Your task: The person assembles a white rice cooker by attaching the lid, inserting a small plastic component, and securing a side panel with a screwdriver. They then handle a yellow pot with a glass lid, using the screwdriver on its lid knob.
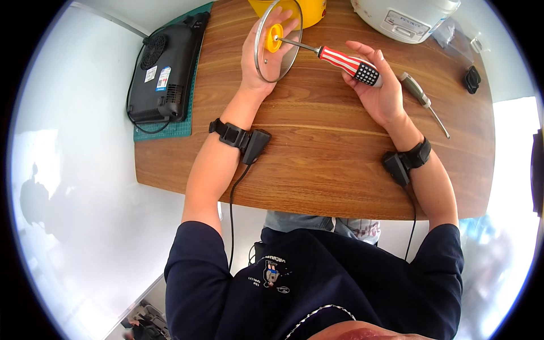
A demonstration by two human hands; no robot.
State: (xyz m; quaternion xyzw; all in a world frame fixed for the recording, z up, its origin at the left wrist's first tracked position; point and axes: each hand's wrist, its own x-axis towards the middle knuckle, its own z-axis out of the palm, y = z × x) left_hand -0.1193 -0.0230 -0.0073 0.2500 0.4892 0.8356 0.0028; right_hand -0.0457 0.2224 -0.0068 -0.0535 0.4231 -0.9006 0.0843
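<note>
Near the far edge of the table, my left hand (249, 63) holds up a round glass lid (290, 61) with a metal rim, tilted nearly on edge. Its fingers lie behind the lid and show through the glass. A yellow knob (272, 46) sits at the lid's middle. My right hand (378, 85) grips the end of a screwdriver (339, 59) with a red-and-white striped handle and a black, star-dotted end. The shaft points left and its tip meets the centre of the knob. Some right-hand fingers are hidden behind the handle.
A second screwdriver (416, 90) with a grey-green handle lies right of my right hand. At the back stand a white appliance (391, 17) and a yellow container (313, 10). A black appliance (164, 73) rests on a green mat (184, 127) at left. A small black object (471, 80) lies far right.
</note>
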